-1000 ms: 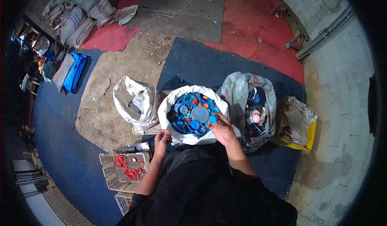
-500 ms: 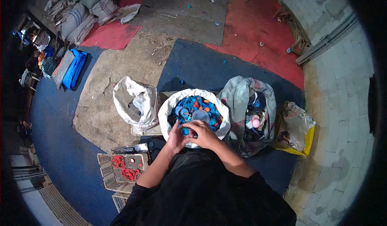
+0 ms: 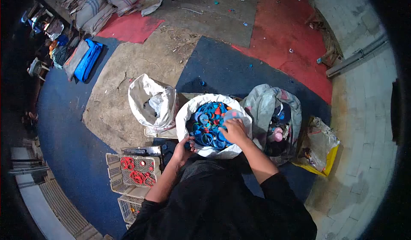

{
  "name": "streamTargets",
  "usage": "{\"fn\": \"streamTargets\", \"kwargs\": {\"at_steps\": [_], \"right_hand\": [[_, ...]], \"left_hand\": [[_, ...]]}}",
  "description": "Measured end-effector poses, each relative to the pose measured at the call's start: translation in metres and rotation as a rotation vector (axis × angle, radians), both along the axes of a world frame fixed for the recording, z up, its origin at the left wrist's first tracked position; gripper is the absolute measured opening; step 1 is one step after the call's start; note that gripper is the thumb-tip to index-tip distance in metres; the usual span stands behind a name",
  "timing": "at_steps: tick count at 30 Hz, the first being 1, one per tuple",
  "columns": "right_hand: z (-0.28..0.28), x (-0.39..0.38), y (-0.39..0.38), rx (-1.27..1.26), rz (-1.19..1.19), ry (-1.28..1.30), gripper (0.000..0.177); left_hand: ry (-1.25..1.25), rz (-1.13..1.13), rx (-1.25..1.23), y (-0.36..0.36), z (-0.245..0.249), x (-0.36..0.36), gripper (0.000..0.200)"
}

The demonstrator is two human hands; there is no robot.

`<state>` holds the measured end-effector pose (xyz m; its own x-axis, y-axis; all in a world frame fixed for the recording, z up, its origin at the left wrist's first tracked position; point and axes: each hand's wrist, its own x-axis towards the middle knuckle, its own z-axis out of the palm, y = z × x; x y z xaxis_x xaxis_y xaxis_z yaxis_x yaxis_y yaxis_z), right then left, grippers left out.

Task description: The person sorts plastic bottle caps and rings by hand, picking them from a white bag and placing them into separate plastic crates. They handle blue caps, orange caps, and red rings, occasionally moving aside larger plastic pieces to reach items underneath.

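A white sack (image 3: 184, 119) with a rolled rim stands in front of me, filled with mostly blue plastic caps (image 3: 209, 128) and some orange ones. My right hand (image 3: 235, 132) is over its right side, fingers closed on the edge of a round translucent lid (image 3: 231, 114). At the sack's near left rim, my left hand (image 3: 183, 151) curls around a small dark blue cap (image 3: 187, 145), partly covered by the fingers.
Left of the sack stands another white sack (image 3: 138, 98) with clear plastic inside. A grey woven sack (image 3: 255, 107) with mixed items and a yellow bag (image 3: 329, 159) stand to the right, near the block wall (image 3: 364, 124). Red rings lie in a beige crate (image 3: 114, 175) at lower left.
My hands have moved apart. The right hand has gone right and forward with the translucent lid, while the left has drawn back to the near left rim. The view has shifted slightly.
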<state>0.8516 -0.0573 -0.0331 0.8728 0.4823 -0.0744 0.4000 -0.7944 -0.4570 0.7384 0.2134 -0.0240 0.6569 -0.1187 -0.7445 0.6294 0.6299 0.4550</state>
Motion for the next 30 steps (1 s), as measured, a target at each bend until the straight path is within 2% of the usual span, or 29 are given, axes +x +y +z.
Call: {"fn": "streamTargets", "kwargs": {"at_steps": [4, 7, 9, 12, 15, 16, 19, 20, 23, 24, 27, 30], "right_hand": [[-0.017, 0.036, 0.038, 0.369, -0.050, 0.126, 0.020], [-0.047, 0.046, 0.058, 0.240, 0.013, -0.056, 0.017], [-0.057, 0.042, 0.058, 0.113, 0.044, -0.086, 0.014], [-0.067, 0.033, 0.053, 0.063, 0.103, -0.125, 0.012], [-0.053, 0.017, 0.031, 0.003, 0.191, -0.179, 0.009], [-0.051, 0.009, 0.027, 0.158, 0.065, -0.148, 0.009], [-0.018, -0.013, 0.013, 0.454, -0.094, -0.040, 0.008], [-0.015, -0.017, 0.009, 0.518, -0.111, -0.108, 0.009], [-0.005, -0.036, 0.005, 0.846, -0.427, 0.421, 0.011], [-0.010, -0.036, 0.000, 0.949, -0.438, 0.558, 0.019], [-0.015, -0.050, -0.003, 1.336, -0.607, 0.891, 0.015], [-0.005, -0.057, 0.005, 1.548, -0.625, 0.997, 0.015]], "left_hand": [[-0.057, 0.021, -0.020, 0.001, -0.011, -0.004, 0.038], [-0.004, 0.043, 0.031, 0.004, -0.003, -0.007, 0.039], [-0.017, 0.040, 0.039, 0.009, -0.002, -0.009, 0.039], [-0.017, 0.058, 0.046, 0.012, 0.000, -0.011, 0.039], [-0.028, 0.071, 0.045, 0.015, 0.006, -0.011, 0.038], [-0.033, 0.070, 0.043, 0.015, 0.007, -0.012, 0.038], [-0.008, 0.077, 0.042, 0.013, 0.006, -0.012, 0.039], [0.007, 0.085, 0.013, 0.013, 0.005, -0.012, 0.037], [0.030, 0.047, 0.047, 0.006, 0.006, -0.004, 0.034], [-0.001, 0.025, 0.036, 0.003, 0.006, -0.001, 0.034], [-0.078, -0.037, 0.015, -0.005, 0.010, 0.010, 0.033], [-0.109, -0.077, 0.008, -0.014, 0.014, 0.020, 0.034]]}}
